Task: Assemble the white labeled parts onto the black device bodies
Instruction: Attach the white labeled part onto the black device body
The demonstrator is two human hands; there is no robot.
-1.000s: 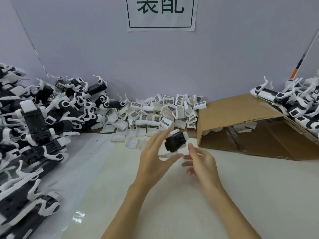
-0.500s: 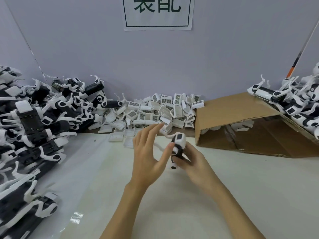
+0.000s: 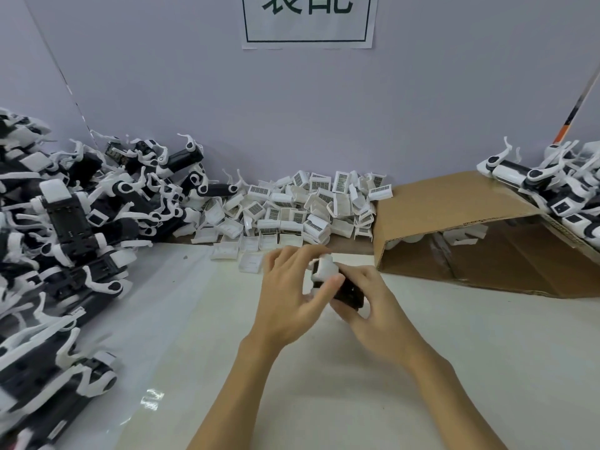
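White labeled part (image 3: 324, 267) sits on the far end of one black device body (image 3: 349, 292), and both are held above the white table (image 3: 454, 352), a little in front of the heap of loose white parts (image 3: 305, 209). The right hand (image 3: 373, 306) has its fingers curled around the black body from below and from the side. The left hand (image 3: 292, 297) closes on the white part: its thumb presses the near face and the other fingers bend over the top. The picture is blurred there, so I cannot tell if the part is fully seated or only resting on the body.

What may go wrong: if the thumb pushes at an angle, the part can go on crooked and jam, or slip off sideways. I think the thin white arms on these devices can bend or snap under a hard squeeze. A weak hold by the right hand would let the body turn under the push.

For room, the table near the person is free, so the hands can move toward the body or to the right front. On the left, the pile of black and white devices (image 3: 58, 241) comes close, and a wide left elbow could knock it. Behind the hands lie the loose parts, and the cardboard box (image 3: 454, 203) stands just beside on the right, with more devices (image 3: 558, 190) on top near its edge.
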